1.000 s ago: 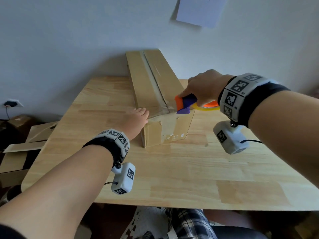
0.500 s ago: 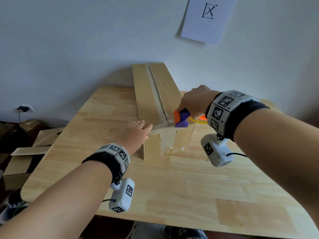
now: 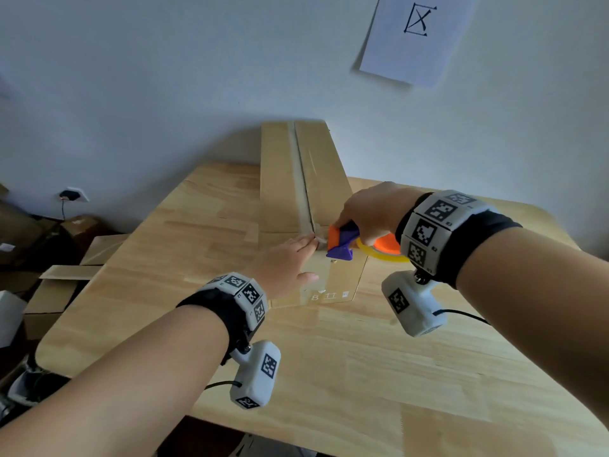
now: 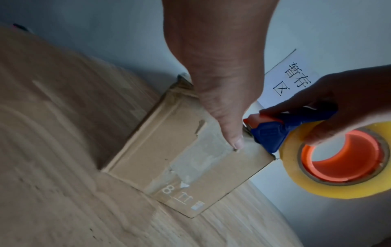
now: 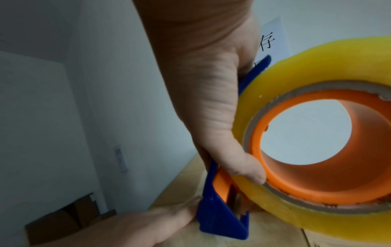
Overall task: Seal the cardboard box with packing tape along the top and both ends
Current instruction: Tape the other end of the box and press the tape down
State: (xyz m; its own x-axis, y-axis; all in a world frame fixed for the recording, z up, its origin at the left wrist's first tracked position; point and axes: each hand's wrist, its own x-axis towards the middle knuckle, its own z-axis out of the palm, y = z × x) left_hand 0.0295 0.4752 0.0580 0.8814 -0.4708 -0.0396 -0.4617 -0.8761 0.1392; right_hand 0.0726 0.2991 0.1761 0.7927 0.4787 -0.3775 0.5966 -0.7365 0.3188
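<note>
A long cardboard box [image 3: 280, 179] lies on the wooden table [image 3: 362, 374], its far end towards the wall. Tape runs along its top seam and down the near end face [image 4: 203, 155]. My right hand [image 3: 372, 209] grips a blue and orange tape dispenser [image 3: 341, 242] with a yellow roll [image 4: 330, 158], its nose at the box's near top edge. My left hand [image 3: 283, 265] lies flat at that edge, fingers straight on top beside the dispenser, thumb [image 4: 230, 132] pressing the tape on the end face. In the right wrist view the roll [image 5: 317, 150] fills the right side.
A white paper sheet [image 3: 418, 37] with printed characters hangs on the wall behind. Several open cardboard boxes [image 3: 49, 291] stand on the floor to the left. A wall socket [image 3: 71, 194] with a plug sits low on the left wall.
My left hand slid from the box's left side up onto the near top edge beside the dispenser. The right hand holds the dispenser at the same edge. The head view tilted upward.
</note>
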